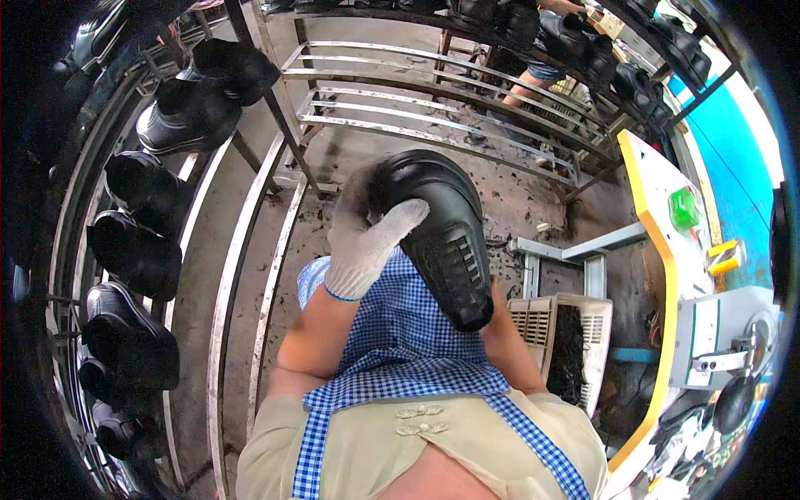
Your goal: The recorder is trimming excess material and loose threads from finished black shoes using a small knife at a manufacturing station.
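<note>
A black lace-up shoe (433, 221) is held up in front of my apron, its rounded toe toward the far side and its row of laces facing right. My left hand (371, 242), in a white knit glove with a blue cuff edge, grips the shoe from the left. The thumb lies across the upper; the other fingers are blurred and dark at the toe's left edge. Only my right forearm (514, 346) shows, running up behind the shoe. My right hand is hidden there, so its fingers cannot be made out.
Several black shoes (133, 254) line a metal rack on the left; more stand on the far upper rack (575, 42). At right are a white, yellow-edged table (654, 217), a grey machine (721, 337) and a plastic crate (596, 350) with dark scraps. A person's leg (525, 87) shows beyond the rails.
</note>
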Available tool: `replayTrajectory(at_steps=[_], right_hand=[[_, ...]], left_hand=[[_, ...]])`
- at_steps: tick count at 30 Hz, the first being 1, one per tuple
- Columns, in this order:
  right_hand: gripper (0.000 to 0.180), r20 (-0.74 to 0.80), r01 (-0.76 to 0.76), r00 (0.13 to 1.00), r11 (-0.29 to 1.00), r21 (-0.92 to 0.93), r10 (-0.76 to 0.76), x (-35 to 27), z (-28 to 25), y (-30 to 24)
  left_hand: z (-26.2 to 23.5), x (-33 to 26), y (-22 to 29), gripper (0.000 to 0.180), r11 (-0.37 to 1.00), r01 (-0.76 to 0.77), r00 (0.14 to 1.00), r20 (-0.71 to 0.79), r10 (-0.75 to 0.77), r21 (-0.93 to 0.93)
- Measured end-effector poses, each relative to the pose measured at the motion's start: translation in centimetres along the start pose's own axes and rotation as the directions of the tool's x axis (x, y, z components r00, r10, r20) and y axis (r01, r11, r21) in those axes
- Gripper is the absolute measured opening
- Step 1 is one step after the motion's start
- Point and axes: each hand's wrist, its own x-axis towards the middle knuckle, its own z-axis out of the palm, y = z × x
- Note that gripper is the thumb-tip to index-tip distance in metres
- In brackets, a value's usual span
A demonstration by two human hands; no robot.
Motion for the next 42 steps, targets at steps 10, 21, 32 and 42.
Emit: replayTrajectory(at_steps=[10,21,32,42], right_hand=[[0.048,0.214,-0.116,0.965,0.978,-0.172,0.152,2.6,-2.0,0.4],[0.029,0.552,0.571,0.496,-0.227,-0.789,-0.670,-0.6,9.5,-14.3],[0.038,0.702,0.537,0.566,-0.453,-0.712,-0.432,-0.2,13.6,-19.4],[0.075,0.209,0.291,0.951,0.427,-0.856,-0.228,-0.1,4.1,-4.8]], left_hand=[[2.0,-0.1,0.1,0.057,0.999,-0.047,0.994,0.100,0.045,0.015],[0.8,2.7,0.5,0.054,0.898,-0.129,0.954,0.299,-0.003,0.421],[0.3,3.8,0.8,0.052,0.948,0.006,0.947,0.303,-0.108,0.318],[-3.6,6.0,-3.1,0.051,0.891,0.216,0.972,0.006,-0.233,-0.399]])
